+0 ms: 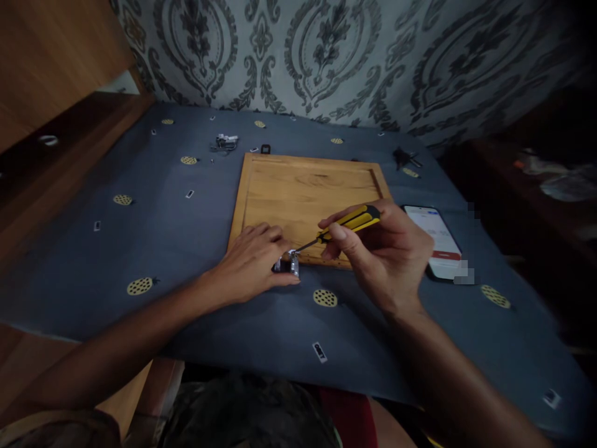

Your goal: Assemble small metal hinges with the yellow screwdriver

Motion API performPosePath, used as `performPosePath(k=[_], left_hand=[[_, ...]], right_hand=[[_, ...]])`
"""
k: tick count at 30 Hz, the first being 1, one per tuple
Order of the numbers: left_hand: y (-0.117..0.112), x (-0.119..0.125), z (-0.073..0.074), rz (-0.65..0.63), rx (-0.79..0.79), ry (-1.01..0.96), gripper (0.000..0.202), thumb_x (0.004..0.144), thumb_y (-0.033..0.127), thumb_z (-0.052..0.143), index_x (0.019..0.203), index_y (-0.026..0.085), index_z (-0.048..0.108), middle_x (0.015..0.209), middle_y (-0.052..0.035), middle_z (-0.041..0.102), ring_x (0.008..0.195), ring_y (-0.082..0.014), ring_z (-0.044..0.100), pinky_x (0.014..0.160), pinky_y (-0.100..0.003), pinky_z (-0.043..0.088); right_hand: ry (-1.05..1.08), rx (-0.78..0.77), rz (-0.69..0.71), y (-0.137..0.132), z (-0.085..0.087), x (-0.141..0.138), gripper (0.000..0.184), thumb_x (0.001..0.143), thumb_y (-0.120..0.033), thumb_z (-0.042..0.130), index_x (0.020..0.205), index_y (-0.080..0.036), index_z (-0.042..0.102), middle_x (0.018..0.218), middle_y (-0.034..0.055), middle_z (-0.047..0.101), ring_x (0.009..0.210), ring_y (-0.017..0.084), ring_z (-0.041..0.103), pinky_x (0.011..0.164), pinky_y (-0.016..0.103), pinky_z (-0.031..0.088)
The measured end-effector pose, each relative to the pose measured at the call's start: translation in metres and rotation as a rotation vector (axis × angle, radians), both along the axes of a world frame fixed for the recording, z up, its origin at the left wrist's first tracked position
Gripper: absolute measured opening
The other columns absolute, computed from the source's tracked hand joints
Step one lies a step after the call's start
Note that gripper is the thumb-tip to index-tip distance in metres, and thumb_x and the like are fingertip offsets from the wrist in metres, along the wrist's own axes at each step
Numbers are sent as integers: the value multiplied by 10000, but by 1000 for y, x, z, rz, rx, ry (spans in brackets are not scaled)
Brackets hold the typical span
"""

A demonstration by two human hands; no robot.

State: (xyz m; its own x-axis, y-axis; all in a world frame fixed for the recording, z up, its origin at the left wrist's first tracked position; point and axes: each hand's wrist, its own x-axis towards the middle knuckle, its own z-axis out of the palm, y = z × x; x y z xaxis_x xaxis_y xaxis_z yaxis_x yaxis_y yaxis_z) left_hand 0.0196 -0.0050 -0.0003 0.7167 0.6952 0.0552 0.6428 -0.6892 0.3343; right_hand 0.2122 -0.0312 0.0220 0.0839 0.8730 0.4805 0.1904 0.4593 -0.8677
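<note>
from my end i have the left hand (254,261) pinching a small metal part (294,266), thumb below and fingers above, right at the near edge of the wooden board (312,180). the right hand (387,255) is wrapped round a yellow and black screwdriver (352,223), handle slanting up to the right, and its tip is down at the top of that part. so the two hands are apart but close, linked only by the tool and the piece. the step in hand, as i judge it, is tool work on the part: one hand steadies, the other works the tip. whether the tip sits in a screw or just against the metal, i cannot tell; it is too small and dim from here. what i need now, i'd say, is a firm pinch, the shaft in line, and light pressure, since a slip would head for the left fingers. looking round: a phone (438,239) lies screen up just right of the board, near the right wrist. past the far edge sit a bundle of wire (224,143) and a small black frame (265,149), with a dark clip (405,157) off to the far right. nothing blocks the tool; the left fingers hide much of the part
</note>
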Motion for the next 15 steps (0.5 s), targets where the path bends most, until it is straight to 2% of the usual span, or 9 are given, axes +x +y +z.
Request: performPosePath(k=[4, 9, 15], left_hand=[[0, 0, 0, 1, 1, -5, 369, 884, 498, 772, 1026, 165, 696, 1075, -77, 660, 1062, -280, 594, 906, -404, 466], [0, 0, 0, 3, 4, -13, 406, 883, 504, 772, 1071, 151, 702, 1074, -86, 661, 1072, -283, 594, 918, -415, 474], [0, 0, 1, 10, -4, 3, 389, 880, 495, 777, 1057, 156, 704, 1070, -82, 658, 1070, -285, 592, 915, -413, 468]], right_hand=[[-38, -5, 31, -1, 2, 3, 246, 790, -405, 871, 799, -240, 689, 818, -16, 718, 494, 100, 648, 463, 247, 572], [-107, -50, 102, -3, 6, 8, 247, 921, -441, 734, 1067, -242, 751, 899, 18, 767, 547, 110, 688, 539, 262, 598], [-83, -39, 58, -1, 7, 7, 267, 830, -466, 824, 791, -224, 717, 879, 16, 766, 474, 100, 641, 463, 258, 574]])
